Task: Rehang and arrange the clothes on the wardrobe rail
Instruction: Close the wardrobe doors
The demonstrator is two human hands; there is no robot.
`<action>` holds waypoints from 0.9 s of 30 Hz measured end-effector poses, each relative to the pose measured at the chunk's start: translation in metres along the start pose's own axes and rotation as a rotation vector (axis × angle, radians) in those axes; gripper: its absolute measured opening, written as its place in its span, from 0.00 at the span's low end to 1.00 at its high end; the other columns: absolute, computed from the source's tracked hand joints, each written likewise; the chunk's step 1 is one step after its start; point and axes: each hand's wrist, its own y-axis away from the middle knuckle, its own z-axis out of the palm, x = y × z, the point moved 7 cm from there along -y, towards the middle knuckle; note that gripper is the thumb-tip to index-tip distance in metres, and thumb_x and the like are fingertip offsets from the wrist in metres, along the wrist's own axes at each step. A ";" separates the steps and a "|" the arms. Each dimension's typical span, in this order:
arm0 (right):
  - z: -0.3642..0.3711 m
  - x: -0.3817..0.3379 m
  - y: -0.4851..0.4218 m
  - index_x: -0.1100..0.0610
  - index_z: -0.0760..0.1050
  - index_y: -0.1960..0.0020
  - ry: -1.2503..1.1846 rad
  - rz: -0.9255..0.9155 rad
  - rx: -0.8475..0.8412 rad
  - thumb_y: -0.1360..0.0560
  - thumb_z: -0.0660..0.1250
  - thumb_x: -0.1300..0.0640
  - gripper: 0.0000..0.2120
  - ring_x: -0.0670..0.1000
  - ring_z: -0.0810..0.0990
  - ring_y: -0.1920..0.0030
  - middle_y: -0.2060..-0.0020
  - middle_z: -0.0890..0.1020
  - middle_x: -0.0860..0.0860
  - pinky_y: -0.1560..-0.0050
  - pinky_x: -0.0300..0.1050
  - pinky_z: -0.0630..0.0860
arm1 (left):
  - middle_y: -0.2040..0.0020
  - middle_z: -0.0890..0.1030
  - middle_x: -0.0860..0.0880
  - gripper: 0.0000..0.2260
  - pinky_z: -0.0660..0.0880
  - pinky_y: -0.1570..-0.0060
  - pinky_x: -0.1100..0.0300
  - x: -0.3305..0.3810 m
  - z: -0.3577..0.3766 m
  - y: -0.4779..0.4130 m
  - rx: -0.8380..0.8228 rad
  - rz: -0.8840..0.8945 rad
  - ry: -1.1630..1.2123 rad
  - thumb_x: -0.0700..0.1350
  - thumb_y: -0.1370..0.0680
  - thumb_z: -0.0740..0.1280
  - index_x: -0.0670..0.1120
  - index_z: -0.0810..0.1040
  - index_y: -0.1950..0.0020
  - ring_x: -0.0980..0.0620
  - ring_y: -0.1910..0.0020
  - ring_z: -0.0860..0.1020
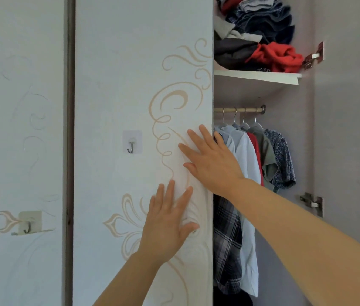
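Right of centre, a pale wooden wardrobe rail runs horizontally beneath a white shelf and ends in a dark bracket at its right end. 4 wire hangers hook over it. The hanging clothes sit close together below: a white shirt, a red garment, a grey-green short-sleeved shirt and a blue patterned short-sleeved shirt at the far right. A grey-and-white checked shirt hangs at the left edge of the opening, partly hidden by the door.

Both hands lie flat, fingers spread, gripping nothing. The right hand presses the right edge of the closed pale blue-white wardrobe door with beige scroll ornament, its fingers on the panel and its wrist across the opening in front of the shirts. The left hand lies on the same panel, lower and to the left.

A clear adhesive pad with a metal hook is stuck to this door at centre; a second adhesive hook sits on the neighbouring panel at lower left. In the upper right, a heap of folded blue, grey and red clothes fills the shelf. 2 metal hinges are fixed along the inner edge of the open grey door at far right.
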 end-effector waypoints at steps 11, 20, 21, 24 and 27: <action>0.063 0.025 -0.016 0.48 0.47 0.24 0.062 0.114 -0.117 0.20 0.51 0.44 0.27 0.57 0.40 0.25 0.24 0.45 0.52 0.29 0.54 0.36 | 0.24 0.52 0.47 0.29 0.46 0.34 0.38 -0.033 0.058 -0.032 0.067 0.113 -0.160 0.66 0.25 0.50 0.55 0.57 0.26 0.42 0.26 0.51; 0.111 0.037 -0.028 0.46 0.45 0.24 0.050 0.175 -0.174 0.20 0.54 0.47 0.29 0.56 0.42 0.25 0.24 0.45 0.51 0.27 0.56 0.42 | 0.23 0.49 0.47 0.30 0.47 0.34 0.37 -0.050 0.093 -0.056 0.143 0.097 -0.199 0.62 0.29 0.54 0.52 0.61 0.28 0.44 0.25 0.46; 0.117 0.038 -0.028 0.46 0.43 0.24 0.058 0.185 -0.195 0.20 0.54 0.47 0.29 0.55 0.41 0.25 0.24 0.43 0.51 0.27 0.56 0.42 | 0.23 0.48 0.47 0.31 0.47 0.34 0.36 -0.052 0.095 -0.058 0.149 0.096 -0.200 0.62 0.29 0.55 0.52 0.60 0.28 0.44 0.25 0.45; 0.134 0.039 -0.029 0.45 0.40 0.24 0.060 0.209 -0.232 0.20 0.53 0.46 0.29 0.54 0.41 0.25 0.24 0.41 0.50 0.27 0.55 0.42 | 0.25 0.55 0.46 0.32 0.53 0.36 0.35 -0.056 0.100 -0.064 0.180 0.111 -0.222 0.59 0.31 0.65 0.49 0.63 0.30 0.42 0.27 0.54; 0.144 0.039 -0.029 0.45 0.41 0.24 0.008 0.244 -0.224 0.19 0.52 0.47 0.28 0.53 0.40 0.25 0.24 0.42 0.50 0.27 0.54 0.42 | 0.27 0.60 0.44 0.38 0.53 0.36 0.35 -0.058 0.102 -0.067 0.201 0.110 -0.234 0.58 0.37 0.74 0.49 0.65 0.31 0.41 0.29 0.58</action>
